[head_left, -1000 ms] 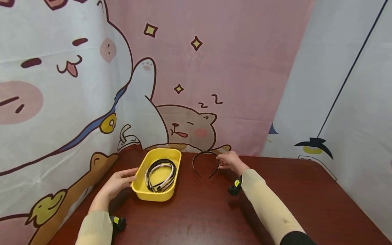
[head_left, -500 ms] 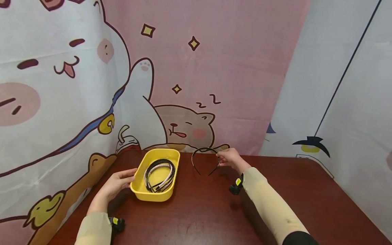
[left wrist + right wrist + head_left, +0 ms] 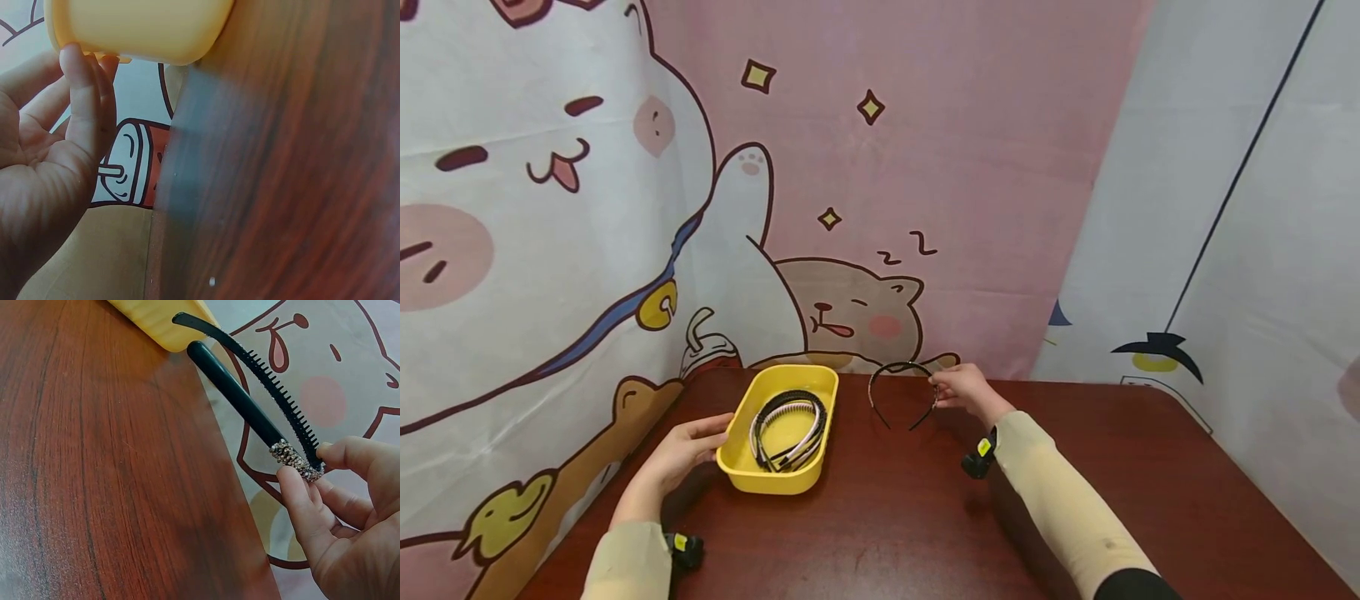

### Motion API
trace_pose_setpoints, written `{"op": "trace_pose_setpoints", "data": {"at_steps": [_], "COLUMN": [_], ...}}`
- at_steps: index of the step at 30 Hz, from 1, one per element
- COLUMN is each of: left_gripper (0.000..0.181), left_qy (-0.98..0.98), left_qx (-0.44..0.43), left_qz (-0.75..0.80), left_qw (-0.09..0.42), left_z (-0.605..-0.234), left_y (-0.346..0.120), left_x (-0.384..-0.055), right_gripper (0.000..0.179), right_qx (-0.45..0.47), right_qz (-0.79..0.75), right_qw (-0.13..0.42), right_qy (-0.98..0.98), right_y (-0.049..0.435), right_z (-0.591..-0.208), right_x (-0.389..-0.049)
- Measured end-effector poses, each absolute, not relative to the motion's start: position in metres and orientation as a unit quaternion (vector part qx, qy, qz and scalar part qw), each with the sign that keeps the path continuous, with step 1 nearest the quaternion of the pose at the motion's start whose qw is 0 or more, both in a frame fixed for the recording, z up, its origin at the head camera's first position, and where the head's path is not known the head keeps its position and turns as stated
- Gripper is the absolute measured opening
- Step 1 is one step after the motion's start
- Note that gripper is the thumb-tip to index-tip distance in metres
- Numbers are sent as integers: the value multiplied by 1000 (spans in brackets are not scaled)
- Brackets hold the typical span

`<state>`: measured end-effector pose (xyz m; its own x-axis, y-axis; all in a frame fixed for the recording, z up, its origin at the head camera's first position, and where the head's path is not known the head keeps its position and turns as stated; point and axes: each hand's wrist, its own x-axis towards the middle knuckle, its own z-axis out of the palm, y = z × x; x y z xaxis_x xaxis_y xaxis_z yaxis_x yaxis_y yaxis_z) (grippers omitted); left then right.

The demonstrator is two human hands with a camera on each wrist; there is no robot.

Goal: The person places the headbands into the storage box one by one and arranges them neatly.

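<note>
A black toothed headband (image 3: 872,398) with a band of glittery beads is pinched in my right hand (image 3: 966,390). It stands up with its two ends downward, above the far part of the table. In the right wrist view, the thumb and fingertips grip the beaded part (image 3: 289,457). My left hand (image 3: 681,450) holds the left rim of a yellow plastic basket (image 3: 775,482), its fingertips against the outer wall in the left wrist view. Inside the basket lie several headbands (image 3: 786,429), black ones and a pale pink toothed one, overlapping each other.
The dark red-brown wooden table (image 3: 880,533) runs back to a cartoon-printed cloth wall (image 3: 985,183). Another cloth wall (image 3: 1262,250) borders the right side. The basket stands near the table's left edge.
The headband in my right hand has risen slightly from its place a second ago, then stays about still. The whole view has shifted a little; my left hand stays at the basket.
</note>
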<state>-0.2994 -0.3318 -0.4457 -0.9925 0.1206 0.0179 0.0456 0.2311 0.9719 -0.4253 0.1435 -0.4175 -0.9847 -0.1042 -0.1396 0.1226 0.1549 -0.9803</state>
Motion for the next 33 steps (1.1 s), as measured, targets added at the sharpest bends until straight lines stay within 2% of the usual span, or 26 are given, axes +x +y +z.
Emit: {"op": "trace_pose_setpoints", "data": {"at_steps": [3,14,33], "left_gripper": [55,55,56], "left_qy": [782,780,781], "left_qx": [54,61,61], "left_qz": [620,622,621], "left_qw": [30,31,29], "left_z": [-446,-446,-447], "left_y": [-332,-333,-333], "left_x": [-300,-300,-300], "right_gripper": [37,26,32], "right_qx": [2,3,-16], "right_qz": [-651,-661,-678], "right_qw": [89,88,101], "right_qy": [754,745,728], "right_y": [143,138,111], "right_z": [-417,-415,-409], "right_x": [-424,-423,-419]}}
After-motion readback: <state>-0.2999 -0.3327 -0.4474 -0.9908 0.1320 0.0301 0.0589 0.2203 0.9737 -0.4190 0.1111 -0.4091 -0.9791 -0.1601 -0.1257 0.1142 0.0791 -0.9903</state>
